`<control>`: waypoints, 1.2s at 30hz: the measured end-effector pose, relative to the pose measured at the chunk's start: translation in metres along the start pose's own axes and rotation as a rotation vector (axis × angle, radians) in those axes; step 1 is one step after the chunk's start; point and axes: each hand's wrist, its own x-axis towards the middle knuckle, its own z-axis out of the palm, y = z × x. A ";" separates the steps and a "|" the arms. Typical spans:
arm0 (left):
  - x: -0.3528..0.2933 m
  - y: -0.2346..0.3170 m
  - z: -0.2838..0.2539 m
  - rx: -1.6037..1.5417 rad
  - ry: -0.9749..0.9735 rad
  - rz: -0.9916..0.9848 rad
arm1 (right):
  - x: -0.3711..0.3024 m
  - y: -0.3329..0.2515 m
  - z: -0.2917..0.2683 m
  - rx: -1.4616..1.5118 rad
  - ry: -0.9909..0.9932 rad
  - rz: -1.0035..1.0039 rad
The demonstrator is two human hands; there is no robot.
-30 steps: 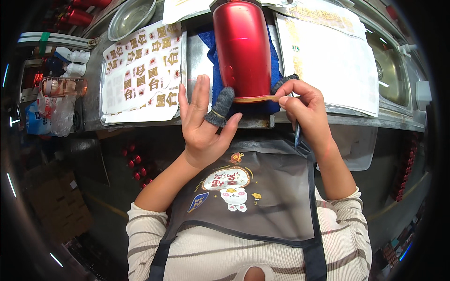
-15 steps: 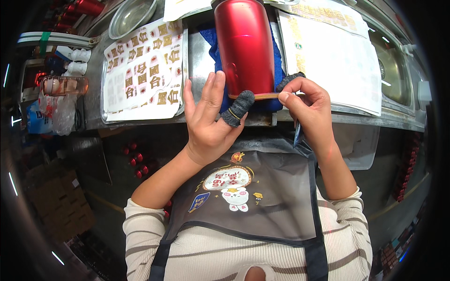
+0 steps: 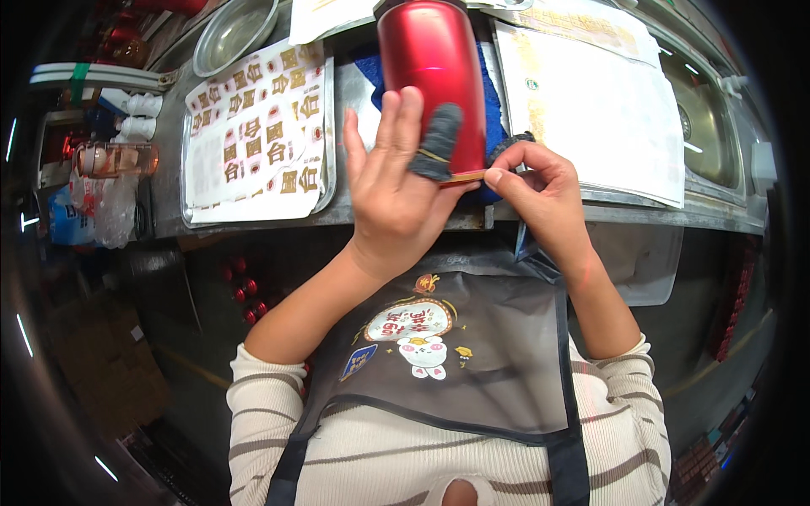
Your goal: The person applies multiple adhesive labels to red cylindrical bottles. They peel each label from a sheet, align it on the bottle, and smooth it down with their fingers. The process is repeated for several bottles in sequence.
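Note:
A glossy red cylindrical bottle [image 3: 432, 67] lies on a blue cloth [image 3: 368, 78], its near end toward me. My left hand [image 3: 390, 190] reaches over the bottle's near left side, fingers stretched out; a dark grey knitted cover with a thin band sits on one finger. Whether the palm presses on the bottle is hidden. At the near right end, my right hand [image 3: 540, 181] pinches a thin orange-brown strip [image 3: 464, 177] between thumb and forefinger. The strip runs along the bottle's near edge toward my left hand. Another dark knitted cover shows on a right finger.
Left of the bottle, a metal tray [image 3: 331, 143] carries white sheets [image 3: 253, 126] with gold printed marks. A steel bowl [image 3: 236, 35] stands behind it. Right lie stacked white papers [image 3: 599, 126], beside a steel sink basin [image 3: 713, 139]. A clear bottle [image 3: 116, 158] is at far left.
My left hand has moved right and farther up over the bottle's near end. The bottle and my right hand have shifted slightly left; the right hand keeps its pinch on the strip.

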 end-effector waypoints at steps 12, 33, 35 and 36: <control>-0.056 -0.004 -0.028 -0.161 -0.164 -0.234 | -0.014 -0.010 0.025 -0.426 0.155 -0.230; -0.003 0.009 -0.030 0.079 -0.142 0.127 | -0.007 0.002 0.022 -0.071 0.044 -0.112; 0.001 0.008 -0.030 0.124 -0.182 0.153 | -0.008 0.001 0.016 0.072 -0.014 -0.002; 0.004 0.008 -0.027 0.139 -0.201 0.174 | -0.008 0.003 0.014 0.062 -0.004 -0.038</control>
